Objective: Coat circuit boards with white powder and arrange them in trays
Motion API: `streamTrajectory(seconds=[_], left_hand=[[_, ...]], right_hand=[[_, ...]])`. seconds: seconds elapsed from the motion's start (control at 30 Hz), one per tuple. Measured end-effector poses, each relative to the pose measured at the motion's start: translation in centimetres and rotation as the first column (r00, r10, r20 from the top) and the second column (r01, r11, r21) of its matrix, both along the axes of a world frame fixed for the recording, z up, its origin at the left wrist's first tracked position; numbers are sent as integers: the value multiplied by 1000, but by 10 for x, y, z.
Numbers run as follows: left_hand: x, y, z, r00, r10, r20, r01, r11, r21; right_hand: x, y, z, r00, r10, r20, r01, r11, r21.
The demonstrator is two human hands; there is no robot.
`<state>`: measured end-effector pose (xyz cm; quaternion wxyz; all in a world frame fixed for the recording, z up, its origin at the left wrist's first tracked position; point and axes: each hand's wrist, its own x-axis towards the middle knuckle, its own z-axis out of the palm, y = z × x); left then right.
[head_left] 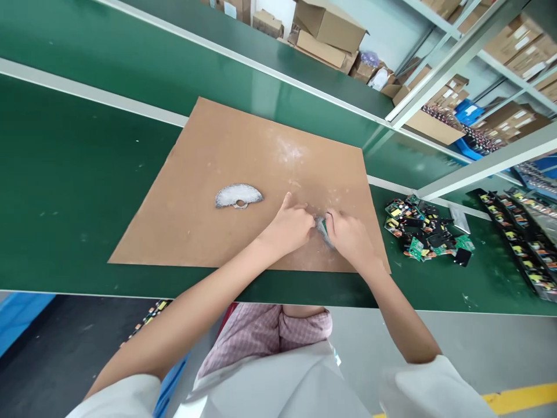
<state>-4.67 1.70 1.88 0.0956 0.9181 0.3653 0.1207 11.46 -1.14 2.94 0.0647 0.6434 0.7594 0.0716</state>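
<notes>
My left hand point(292, 225) is closed over the brown board, its thumb lifted and its fingertips by a grey, powdery piece point(323, 232). From the other side my right hand point(350, 237) is closed on that piece, its fingers bent down. A small green edge shows by the right fingertips, too small to name. Both hands cover much of the grey piece, so its full shape is hidden. A grey-white half-disc point(239, 194) with a rough rim and a small notch at its straight edge lies flat on the board, left of my left hand.
The brown board point(174, 226) lies on a green bench point(65, 191), with white dust on it. To the right is a heap of small circuit boards point(429, 232), and beyond it black trays point(522, 244) of components. Cardboard boxes point(331, 29) and a white frame post point(456, 64) stand behind.
</notes>
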Motion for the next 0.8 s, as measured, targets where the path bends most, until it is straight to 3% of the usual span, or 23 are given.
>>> streamTrajectory(seconds=[0.3,0.6,0.8], left_hand=[[3,0,-7,1000,20,20,-20,1000,12],[1,-1,-5,1000,17,16,-17,1000,9],[3,0,-8,999,27,20,-28,999,24]], right_hand=[[0,-28,3,993,-59,98,65,996,-56],[-2,3,1,1000,1,26,0,1000,-12],[6,-26,2,998,8,66,-6,999,-37]])
